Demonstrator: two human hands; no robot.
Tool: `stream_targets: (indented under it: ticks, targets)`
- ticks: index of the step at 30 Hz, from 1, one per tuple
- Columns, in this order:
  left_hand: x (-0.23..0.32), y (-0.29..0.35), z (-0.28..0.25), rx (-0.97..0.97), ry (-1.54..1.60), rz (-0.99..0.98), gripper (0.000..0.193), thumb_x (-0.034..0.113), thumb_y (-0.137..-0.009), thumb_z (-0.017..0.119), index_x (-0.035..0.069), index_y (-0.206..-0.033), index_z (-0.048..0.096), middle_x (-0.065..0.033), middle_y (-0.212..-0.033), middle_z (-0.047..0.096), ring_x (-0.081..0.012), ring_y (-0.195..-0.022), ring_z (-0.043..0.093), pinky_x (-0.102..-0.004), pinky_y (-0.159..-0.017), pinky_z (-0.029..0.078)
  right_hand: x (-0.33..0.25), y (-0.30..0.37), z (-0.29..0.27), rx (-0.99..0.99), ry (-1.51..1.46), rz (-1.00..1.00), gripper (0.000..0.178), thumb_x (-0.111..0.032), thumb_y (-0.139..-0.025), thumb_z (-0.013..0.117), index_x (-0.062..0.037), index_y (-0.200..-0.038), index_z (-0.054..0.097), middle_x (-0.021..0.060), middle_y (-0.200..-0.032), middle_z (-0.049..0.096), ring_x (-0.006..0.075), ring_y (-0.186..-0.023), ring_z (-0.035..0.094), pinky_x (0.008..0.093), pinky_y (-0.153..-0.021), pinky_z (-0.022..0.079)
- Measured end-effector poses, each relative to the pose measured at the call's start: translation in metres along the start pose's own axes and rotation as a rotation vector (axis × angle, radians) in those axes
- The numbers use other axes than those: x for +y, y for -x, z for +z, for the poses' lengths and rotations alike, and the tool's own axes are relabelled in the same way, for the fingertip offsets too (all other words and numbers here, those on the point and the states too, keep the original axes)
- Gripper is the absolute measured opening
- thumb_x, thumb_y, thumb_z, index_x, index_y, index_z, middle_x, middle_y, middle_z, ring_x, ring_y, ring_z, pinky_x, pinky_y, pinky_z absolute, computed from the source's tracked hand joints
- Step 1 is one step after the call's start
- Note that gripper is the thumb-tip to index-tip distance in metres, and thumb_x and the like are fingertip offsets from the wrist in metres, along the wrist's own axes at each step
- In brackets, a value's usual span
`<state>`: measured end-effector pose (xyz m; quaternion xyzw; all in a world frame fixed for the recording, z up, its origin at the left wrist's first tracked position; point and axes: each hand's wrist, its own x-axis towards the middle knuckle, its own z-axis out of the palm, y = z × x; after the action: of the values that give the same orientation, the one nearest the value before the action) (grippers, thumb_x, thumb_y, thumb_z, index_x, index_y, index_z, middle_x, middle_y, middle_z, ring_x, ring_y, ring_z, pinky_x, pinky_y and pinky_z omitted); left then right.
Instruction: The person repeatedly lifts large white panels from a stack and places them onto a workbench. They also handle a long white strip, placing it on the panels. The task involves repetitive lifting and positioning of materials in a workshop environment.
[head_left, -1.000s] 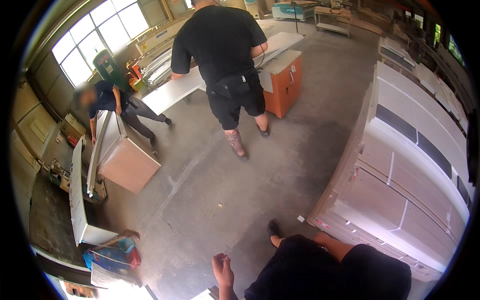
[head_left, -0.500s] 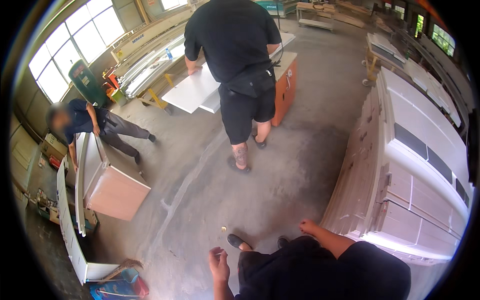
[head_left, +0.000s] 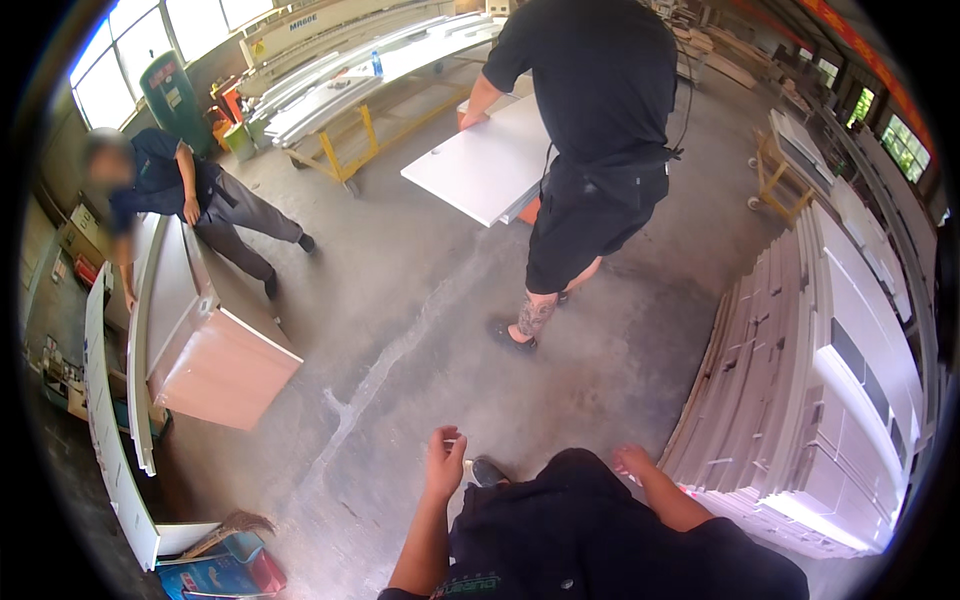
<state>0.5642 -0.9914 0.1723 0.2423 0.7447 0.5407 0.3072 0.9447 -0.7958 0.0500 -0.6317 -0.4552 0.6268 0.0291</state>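
Note:
My left hand is raised in front of my body above the concrete floor. Its fingers are loosely bent and apart, and nothing shows in them. My right hand hangs at my other side, fingers half curled and slightly blurred, with no object visible in it. Nearest to that hand is a tall stack of pale panels, which it does not appear to touch. Ahead, a co-worker in black has a hand on a white panel.
On the left, another person handles a panel assembly with a pinkish board. A blue bin and a broom are at lower left. A yellow-framed rack with white strips stands behind. A wheeled cart is at far right.
My view has shifted, and the co-worker ahead now appears farther right and nearer. My left hand has come up and forward. The right hand's fingers look looser than before.

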Motion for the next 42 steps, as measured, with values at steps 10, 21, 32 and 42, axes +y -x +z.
stream_targets:
  ticks: [10,21,32,42]
  targets:
    - [-0.008,-0.086,-0.054,-0.107,-0.018,-0.114,0.03,0.018,-0.085,0.059,0.001,-0.11,0.053,-0.0108,-0.099,0.061,-0.0192,-0.083,0.059,-0.0312,-0.073,0.048,-0.046,-0.029,0.075,-0.002,0.114,0.118,0.014,-0.019,-0.084,0.056,-0.0074,-0.091,0.06,0.0058,-0.073,0.059,0.0158,-0.059,0.057,0.0293,-0.049,0.047]
    - [-0.004,-0.235,-0.167,-0.122,-0.169,-0.167,0.034,0.02,-0.086,0.06,0.0,-0.113,0.052,-0.0168,-0.101,0.061,-0.0243,-0.088,0.061,-0.0333,-0.075,0.049,-0.184,-0.178,0.207,-0.043,0.133,0.177,0.011,-0.019,-0.082,0.059,-0.0084,-0.084,0.059,0.0057,-0.067,0.057,0.0155,-0.053,0.054,0.0294,-0.045,0.043]
    - [0.039,-0.436,-0.242,0.01,-0.113,-0.194,0.033,0.021,-0.087,0.058,-0.001,-0.11,0.053,-0.0173,-0.1,0.062,-0.0249,-0.089,0.061,-0.0332,-0.078,0.048,-0.448,-0.24,0.33,-0.104,-0.033,-0.197,0.025,-0.021,-0.085,0.056,-0.0046,-0.103,0.057,0.0091,-0.085,0.062,0.0172,-0.07,0.061,0.0285,-0.06,0.048]
    - [0.05,-0.62,-0.221,-0.53,-0.216,0.02,0.036,0.02,-0.086,0.059,-0.002,-0.113,0.052,-0.0132,-0.098,0.062,-0.0202,-0.082,0.061,-0.0308,-0.074,0.048,-0.366,-0.211,0.358,0.252,-0.206,0.147,0.023,-0.024,-0.084,0.055,-0.0047,-0.096,0.056,0.0103,-0.078,0.061,0.0194,-0.063,0.06,0.0316,-0.053,0.048]
